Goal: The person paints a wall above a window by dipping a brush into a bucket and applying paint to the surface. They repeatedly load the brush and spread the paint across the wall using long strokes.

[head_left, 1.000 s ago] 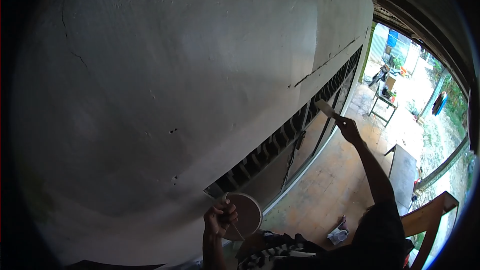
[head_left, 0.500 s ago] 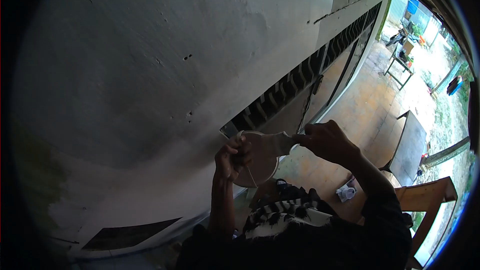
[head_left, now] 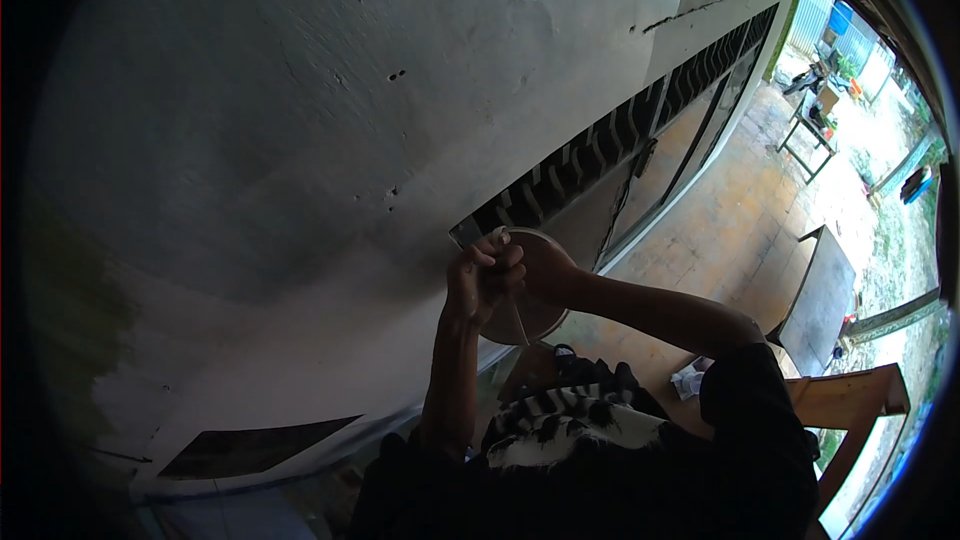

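A round bucket (head_left: 553, 323) hangs at the middle of the view, its inside brownish. My left hand (head_left: 486, 280) is closed on the bucket's rim or handle at its left side. Across the bucket's mouth reaches my right hand (head_left: 543, 270), close beside the left one. Its fingers are dark and mostly hidden, and the pale flat tool it held earlier cannot be made out. The grey-white wall (head_left: 300, 140) with small holes and cracks rises just beyond and to the left of my hands.
A slatted dark vent and window (head_left: 560, 175) runs along the wall. On the tiled floor (head_left: 735, 210) are a low dark table (head_left: 820, 300) and a white container (head_left: 688, 380). A wooden frame (head_left: 845, 395) stands at lower right. Farther off is a small table (head_left: 806, 135).
My right hand has moved left and into the bucket area, taking the flat tool out of sight. The bucket and my left hand sit slightly higher and farther right in view.
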The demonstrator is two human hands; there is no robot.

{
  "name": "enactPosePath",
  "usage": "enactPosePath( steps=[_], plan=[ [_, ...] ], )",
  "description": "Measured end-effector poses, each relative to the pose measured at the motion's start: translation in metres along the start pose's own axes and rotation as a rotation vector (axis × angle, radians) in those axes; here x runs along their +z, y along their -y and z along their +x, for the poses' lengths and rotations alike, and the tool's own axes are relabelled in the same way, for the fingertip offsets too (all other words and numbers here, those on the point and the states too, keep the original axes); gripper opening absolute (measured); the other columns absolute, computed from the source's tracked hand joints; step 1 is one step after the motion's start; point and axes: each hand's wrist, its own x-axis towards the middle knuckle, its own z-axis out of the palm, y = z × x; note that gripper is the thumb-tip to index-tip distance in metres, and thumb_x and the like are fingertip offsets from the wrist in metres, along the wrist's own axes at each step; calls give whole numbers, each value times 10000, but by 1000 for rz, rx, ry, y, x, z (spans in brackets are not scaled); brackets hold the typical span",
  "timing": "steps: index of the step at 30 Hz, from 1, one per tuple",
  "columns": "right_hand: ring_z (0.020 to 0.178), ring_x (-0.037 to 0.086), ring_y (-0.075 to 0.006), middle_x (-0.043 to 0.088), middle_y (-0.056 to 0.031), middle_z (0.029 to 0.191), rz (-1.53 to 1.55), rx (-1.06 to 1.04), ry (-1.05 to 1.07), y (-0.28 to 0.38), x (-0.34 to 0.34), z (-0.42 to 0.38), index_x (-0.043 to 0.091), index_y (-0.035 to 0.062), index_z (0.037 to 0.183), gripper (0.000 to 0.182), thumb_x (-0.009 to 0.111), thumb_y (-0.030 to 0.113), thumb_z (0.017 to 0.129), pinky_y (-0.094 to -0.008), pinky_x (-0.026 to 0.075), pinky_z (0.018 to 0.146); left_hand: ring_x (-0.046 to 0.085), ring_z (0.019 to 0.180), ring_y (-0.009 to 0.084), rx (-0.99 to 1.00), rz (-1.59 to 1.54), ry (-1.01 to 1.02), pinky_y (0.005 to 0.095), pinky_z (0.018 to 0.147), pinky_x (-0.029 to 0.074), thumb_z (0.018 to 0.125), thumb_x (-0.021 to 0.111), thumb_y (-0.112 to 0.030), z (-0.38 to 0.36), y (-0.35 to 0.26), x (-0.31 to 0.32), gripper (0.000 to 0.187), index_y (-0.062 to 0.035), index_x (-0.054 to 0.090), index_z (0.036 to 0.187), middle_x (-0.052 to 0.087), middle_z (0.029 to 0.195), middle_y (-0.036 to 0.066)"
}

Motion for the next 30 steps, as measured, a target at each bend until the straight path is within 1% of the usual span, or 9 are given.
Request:
enactPosePath(
  steps=[5,7,11,14,16,18,22,24,30],
  plan=[
    [1137,518,-185,560,-50,1169,284,147,47,-1,12,1,570,143,1129,374,575,186,757,-300,435,916,244,465,74,-17,4,4,222,433,233,648,460,-173,5,5,-4,294,-42,475,911,274,624,-25],
    [1144,509,-180,560,-46,1160,552,192,8,-3,24,1,576,140,1106,348,569,184,761,-302,429,919,230,479,72,-18,65,-46,234,453,222,676,454,-178,4,6,0,234,-82,408,884,257,630,-27],
    [1156,497,-168,551,-49,1163,420,139,45,-7,4,-5,575,142,1095,331,564,187,767,-305,418,931,229,477,74,-28,44,-33,234,453,221,681,454,-178,7,8,-3,228,-81,412,883,257,630,-29],
    [1045,573,-161,596,-50,1077,116,12,-7,-10,-34,-20,613,141,1035,278,574,188,764,-320,478,826,229,479,73,-30,28,-1,235,450,223,689,457,-182,6,8,-6,223,-82,418,884,261,623,-31],
    [849,641,-162,634,-48,940,82,71,493,-18,-73,-30,649,137,934,187,589,170,761,-317,516,666,222,476,68,17,61,-17,236,445,219,696,459,-190,9,8,-8,213,-87,426,879,267,616,-35],
    [625,621,-186,604,-29,711,115,124,108,-26,-80,-57,650,153,900,138,617,188,771,-318,479,540,220,472,66,8,51,-15,236,446,222,697,457,-186,10,8,-11,204,-90,428,874,272,614,-35],
    [622,615,-190,594,-34,729,170,296,89,-27,-118,-90,650,139,910,123,612,173,797,-314,479,534,221,464,63,-11,15,32,238,448,228,697,448,-170,16,11,-18,183,-96,435,864,281,611,-38],
    [594,612,-202,575,-50,752,344,389,-122,-28,-112,-106,627,130,931,160,598,89,779,-318,483,502,224,463,64,-5,21,19,236,450,233,697,445,-168,20,13,-18,183,-96,435,865,281,610,-37],
    [625,622,-196,594,-54,786,382,427,-194,-25,-69,-138,627,136,1022,261,585,60,775,-309,486,496,231,463,82,-23,56,-56,235,462,241,655,471,-197,29,18,-18,265,-70,473,887,277,618,-29]
  ],
)
